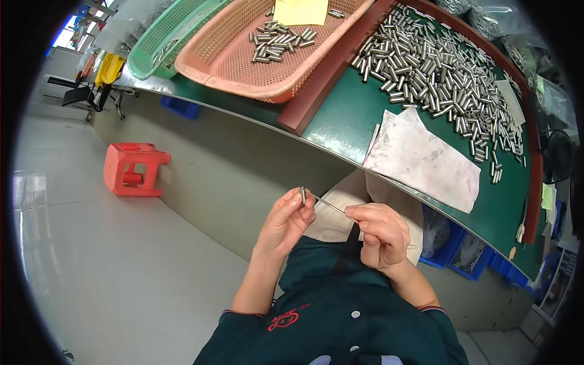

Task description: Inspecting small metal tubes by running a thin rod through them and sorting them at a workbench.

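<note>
Over my lap, my left hand (284, 222) pinches a small shiny metal cylinder (303, 194) between thumb and fingers. My right hand (383, 234) grips a thin metal rod (331, 207) that slants toward my left hand. The rod's far end reaches the left fingertips beside the cylinder; whether it touches the cylinder I cannot tell. Beyond my hands, a large heap of similar metal cylinders (432, 67) lies on the green tabletop (331, 118). A stained whitish cloth (426, 158) is spread at the table's near edge.
A pink perforated basket (243, 88) holds several cylinders and a yellow paper (301, 11). Left of it is a green basket (143, 64). Dark red strips (304, 115) border the heap. A red stool (134, 169) is on the floor at left, and blue bins (468, 249) sit under the table.
</note>
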### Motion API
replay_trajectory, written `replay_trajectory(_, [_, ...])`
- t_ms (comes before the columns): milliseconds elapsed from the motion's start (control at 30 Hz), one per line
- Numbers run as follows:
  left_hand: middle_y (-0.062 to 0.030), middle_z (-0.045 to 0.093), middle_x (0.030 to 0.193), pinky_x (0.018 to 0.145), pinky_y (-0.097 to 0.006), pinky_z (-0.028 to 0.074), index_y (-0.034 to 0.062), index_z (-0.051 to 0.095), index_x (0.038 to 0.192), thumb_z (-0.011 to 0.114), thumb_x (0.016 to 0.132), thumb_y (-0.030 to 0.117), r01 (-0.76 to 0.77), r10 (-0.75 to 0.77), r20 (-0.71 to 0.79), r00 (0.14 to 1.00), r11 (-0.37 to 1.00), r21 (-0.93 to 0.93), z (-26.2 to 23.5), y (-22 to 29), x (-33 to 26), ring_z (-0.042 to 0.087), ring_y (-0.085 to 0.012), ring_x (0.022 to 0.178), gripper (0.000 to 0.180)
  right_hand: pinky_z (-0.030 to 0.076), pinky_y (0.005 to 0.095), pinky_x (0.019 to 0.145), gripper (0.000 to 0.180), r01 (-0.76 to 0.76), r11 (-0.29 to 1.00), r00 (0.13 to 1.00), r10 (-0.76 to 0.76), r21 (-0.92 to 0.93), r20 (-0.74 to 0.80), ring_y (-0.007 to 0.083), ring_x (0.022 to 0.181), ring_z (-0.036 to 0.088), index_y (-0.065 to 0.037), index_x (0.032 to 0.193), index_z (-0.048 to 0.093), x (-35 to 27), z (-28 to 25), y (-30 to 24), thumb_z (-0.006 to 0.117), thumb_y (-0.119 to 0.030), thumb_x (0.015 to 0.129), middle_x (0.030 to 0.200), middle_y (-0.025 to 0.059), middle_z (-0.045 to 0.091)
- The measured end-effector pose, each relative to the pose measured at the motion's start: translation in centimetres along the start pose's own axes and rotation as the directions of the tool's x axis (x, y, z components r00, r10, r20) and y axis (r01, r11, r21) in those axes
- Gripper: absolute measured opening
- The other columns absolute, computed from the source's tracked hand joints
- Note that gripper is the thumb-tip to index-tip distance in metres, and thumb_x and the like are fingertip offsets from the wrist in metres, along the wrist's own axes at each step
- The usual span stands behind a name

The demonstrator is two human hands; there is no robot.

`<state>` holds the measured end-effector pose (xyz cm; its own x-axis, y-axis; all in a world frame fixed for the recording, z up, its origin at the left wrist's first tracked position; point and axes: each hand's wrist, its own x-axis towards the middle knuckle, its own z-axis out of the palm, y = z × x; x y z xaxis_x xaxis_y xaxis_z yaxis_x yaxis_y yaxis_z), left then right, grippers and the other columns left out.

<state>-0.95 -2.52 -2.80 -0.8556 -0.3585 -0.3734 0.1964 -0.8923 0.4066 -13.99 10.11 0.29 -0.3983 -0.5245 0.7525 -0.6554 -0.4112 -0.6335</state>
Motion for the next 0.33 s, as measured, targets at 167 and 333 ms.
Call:
replay_trajectory(167, [-0.0046, 0.052, 0.078, 0.058, -0.021, 0.036, 0.0022, 0.052, 0.094, 0.051, 0.084, 0.013, -0.005, 0.005, -0.015, 1.0, 1.0, 0.017, -0.06, 0.05, 0.13, 0.044, -0.0088, 0.062, 0.015, 0.049, 0.0334, 0.055, 0.01, 0.001, 0.999, 0.999, 0.002, -0.042, 0.051, 0.0268, 0.063, 0.061, -0.001, 0.089, 0.041, 0.34, 0.16, 0.0, 0.043, -0.011, 0.088, 0.077, 0.0194, 0.06])
replay_trajectory(333, [-0.0061, 0.053, 0.078, 0.06, -0.021, 0.039, 0.003, 0.052, 0.093, 0.054, 0.083, 0.012, -0.033, 0.038, -0.046, 0.998, 0.993, 0.111, -0.2, 0.02, 0.13, 0.046, -0.0102, 0.064, 0.014, 0.05, 0.0323, 0.056, 0.013, 0.01, 1.0, 0.998, -0.009, -0.016, 0.061, 0.0277, 0.066, 0.061, 0.0, 0.091, 0.047, -0.17, 0.4, 0.63, 0.051, -0.005, 0.081, 0.082, 0.0181, 0.06])
